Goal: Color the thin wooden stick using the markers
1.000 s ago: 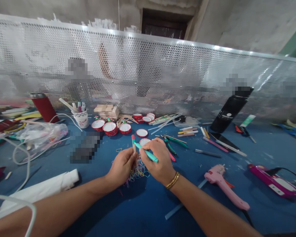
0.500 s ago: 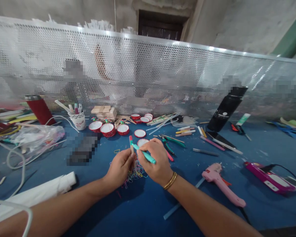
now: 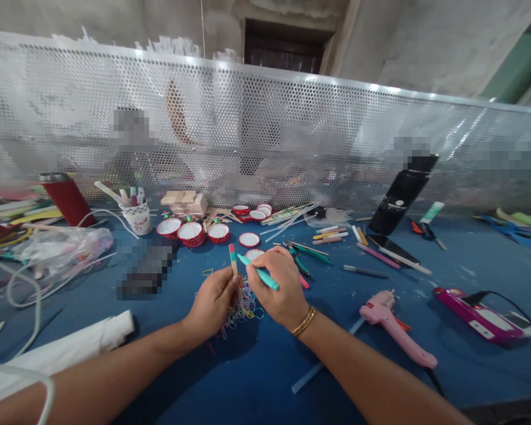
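My left hand [image 3: 215,298] is closed on a narrow wooden craft stick [image 3: 233,260], which stands upright with a red tip and a green band beneath it. In my right hand [image 3: 279,286] is a turquoise marker [image 3: 263,277], held like a pen. Its tip points at the stick from the right, with a small gap between them. Below and between the hands lies a heap of colourful rubber bands [image 3: 245,307], partly hidden by my fingers. Just beyond the hands are small red-rimmed white discs [image 3: 249,239].
A pink glue gun [image 3: 393,330] and a magenta device [image 3: 475,316] lie on the right. Green-handled pliers [image 3: 300,262] and several markers [image 3: 330,236] are behind my right hand. A black bottle [image 3: 398,198], a red tumbler [image 3: 68,200] and a paper cup [image 3: 135,218] stand near the perforated metal screen [image 3: 265,130].
The marker tip has come away from the stick to the right. A green band now shows plainly below the stick's red end. The view has shifted slightly.
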Demonstrator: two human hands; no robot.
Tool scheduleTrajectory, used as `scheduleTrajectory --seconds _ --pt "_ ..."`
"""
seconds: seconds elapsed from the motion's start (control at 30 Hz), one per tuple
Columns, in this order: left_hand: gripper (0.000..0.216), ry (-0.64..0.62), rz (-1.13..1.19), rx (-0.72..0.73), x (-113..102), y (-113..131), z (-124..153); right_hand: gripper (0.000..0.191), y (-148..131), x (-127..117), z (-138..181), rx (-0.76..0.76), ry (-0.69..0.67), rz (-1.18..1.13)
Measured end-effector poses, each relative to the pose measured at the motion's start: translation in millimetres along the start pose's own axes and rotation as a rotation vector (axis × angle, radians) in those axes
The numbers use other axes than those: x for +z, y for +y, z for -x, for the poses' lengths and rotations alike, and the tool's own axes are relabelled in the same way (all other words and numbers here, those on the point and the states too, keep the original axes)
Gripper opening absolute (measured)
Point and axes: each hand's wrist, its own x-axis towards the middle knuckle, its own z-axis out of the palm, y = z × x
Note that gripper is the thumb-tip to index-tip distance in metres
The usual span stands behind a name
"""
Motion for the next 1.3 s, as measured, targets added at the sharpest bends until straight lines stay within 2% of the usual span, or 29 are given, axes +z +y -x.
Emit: scheduleTrajectory --seconds 0.1,0.27,0.43,0.57,0.77,1.13,1.3 --pt "0.039 -0.006 0.018 -0.006 0.0 0.1 0.4 0.010 -0.7 -0.5 -0.3 0.000 0.025 -0.003" --pt "0.039 -0.009 0.025 0.003 0.1 -1.1 0.7 0.008 -2.0 0.0 0.1 -0.021 -0.021 -0.007" --pt "0.039 -0.008 0.023 -0.006 0.7 -2.1 0.9 0.010 -1.5 -0.1 0.5 -0.004 0.028 -0.004" --pt "0.040 -0.013 0.007 0.006 0.6 -1.6 1.4 0.008 -1.0 0.2 0.9 -0.021 -0.021 -0.018" --pt "0.041 -0.016 -0.011 0.001 -0.7 1.1 1.1 0.010 -1.2 -0.2 0.0 -0.015 0.037 -0.010" --pt "0.041 -0.001 -0.034 0.025 -0.5 1.2 1.7 0.009 -3.1 -0.8 -0.6 -0.026 -0.007 -0.003" --pt "0.041 -0.006 -0.048 0.004 -1.5 2.8 1.6 0.009 -0.4 0.0 0.5 -0.003 0.040 0.011"
